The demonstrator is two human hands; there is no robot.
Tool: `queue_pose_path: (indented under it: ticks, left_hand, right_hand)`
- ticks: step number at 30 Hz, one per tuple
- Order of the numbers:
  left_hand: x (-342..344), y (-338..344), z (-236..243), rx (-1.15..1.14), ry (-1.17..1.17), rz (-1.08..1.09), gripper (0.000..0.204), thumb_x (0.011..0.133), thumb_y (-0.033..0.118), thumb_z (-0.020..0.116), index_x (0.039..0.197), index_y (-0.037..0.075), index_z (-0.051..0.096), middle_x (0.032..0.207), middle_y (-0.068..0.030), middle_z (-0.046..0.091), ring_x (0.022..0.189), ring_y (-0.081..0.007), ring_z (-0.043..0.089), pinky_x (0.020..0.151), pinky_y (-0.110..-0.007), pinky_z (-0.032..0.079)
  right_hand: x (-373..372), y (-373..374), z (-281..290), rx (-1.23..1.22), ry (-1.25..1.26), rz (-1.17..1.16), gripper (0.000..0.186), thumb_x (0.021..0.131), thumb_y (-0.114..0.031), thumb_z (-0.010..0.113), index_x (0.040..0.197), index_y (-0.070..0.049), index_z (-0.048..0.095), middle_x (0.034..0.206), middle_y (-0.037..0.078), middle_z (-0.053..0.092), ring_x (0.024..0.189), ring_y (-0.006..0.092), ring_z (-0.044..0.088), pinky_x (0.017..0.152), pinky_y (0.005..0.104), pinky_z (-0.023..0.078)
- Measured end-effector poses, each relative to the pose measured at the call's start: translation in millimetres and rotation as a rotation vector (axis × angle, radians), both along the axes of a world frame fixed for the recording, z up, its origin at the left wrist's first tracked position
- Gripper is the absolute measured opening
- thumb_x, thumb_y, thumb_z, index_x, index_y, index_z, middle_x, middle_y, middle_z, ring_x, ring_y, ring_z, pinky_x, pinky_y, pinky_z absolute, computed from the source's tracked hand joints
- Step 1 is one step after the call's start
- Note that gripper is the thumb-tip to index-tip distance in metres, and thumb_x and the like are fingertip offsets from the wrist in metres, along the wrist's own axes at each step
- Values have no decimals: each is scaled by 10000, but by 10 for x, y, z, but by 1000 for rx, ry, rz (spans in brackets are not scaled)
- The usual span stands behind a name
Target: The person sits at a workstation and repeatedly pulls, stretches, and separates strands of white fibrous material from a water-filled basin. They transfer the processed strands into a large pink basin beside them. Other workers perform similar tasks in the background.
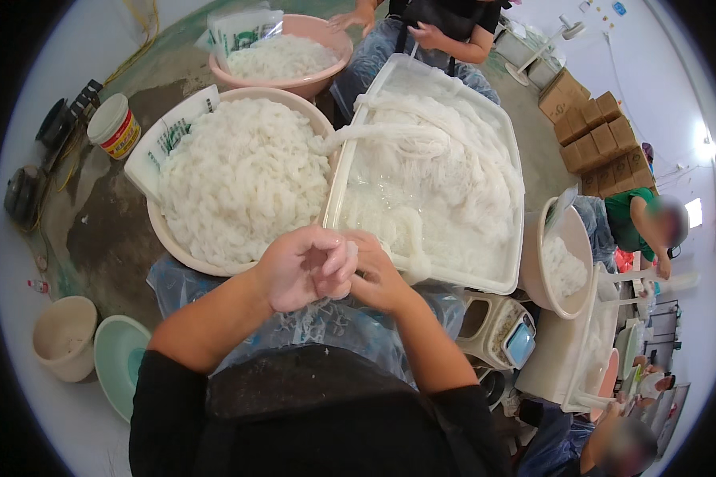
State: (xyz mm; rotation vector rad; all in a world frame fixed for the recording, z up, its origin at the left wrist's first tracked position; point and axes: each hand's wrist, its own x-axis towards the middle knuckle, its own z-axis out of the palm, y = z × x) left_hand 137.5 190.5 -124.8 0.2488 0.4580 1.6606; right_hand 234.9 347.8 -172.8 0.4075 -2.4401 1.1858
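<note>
My left hand [306,269] is closed, its fingers curled in beside my right hand [376,274]. The two meet above the near rims of a round tub and a rectangular tub. My right fingers bend in behind the left ones and are partly hidden. A small whitish bit shows between the hands; what it is I cannot make out. The round cream tub [165,234] on the left holds a heap of white, wet, stringy material [243,175]. More long white strands [453,163] lie in water in the white rectangular tub [519,222], and a thick bundle [378,135] crosses between them.
A person [453,28] sits beyond the tubs, beside a pink basin [338,67] of similar material. A white bucket [113,127] stands left; a green basin [119,354] is lower left. At right are a plastic stool [485,326], another tub [537,262], stacked cartons [605,139] and other people.
</note>
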Motion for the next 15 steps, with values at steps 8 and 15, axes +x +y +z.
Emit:
queue_pose_path:
  ticks: [8, 15]
  left_hand:
    - [1, -38, -266, -397, 1052, 474, 155, 865, 112, 625, 902, -34, 661, 894, -71, 637, 824, -138, 604, 743, -249, 475]
    - [229, 61, -336, -200, 696, 419, 500, 925, 386, 532, 1167, -48, 576, 1176, -132, 606, 1048, -186, 581, 1041, -371, 354]
  right_hand:
    - [266, -165, 618, -814, -490, 361, 126, 802, -117, 566, 746, -28, 497, 764, 62, 457, 754, 187, 491, 697, 299, 397]
    - [23, -206, 148, 286, 52, -280, 152, 779, -137, 614, 862, -31, 542, 850, 134, 535, 812, 331, 526, 722, 425, 423]
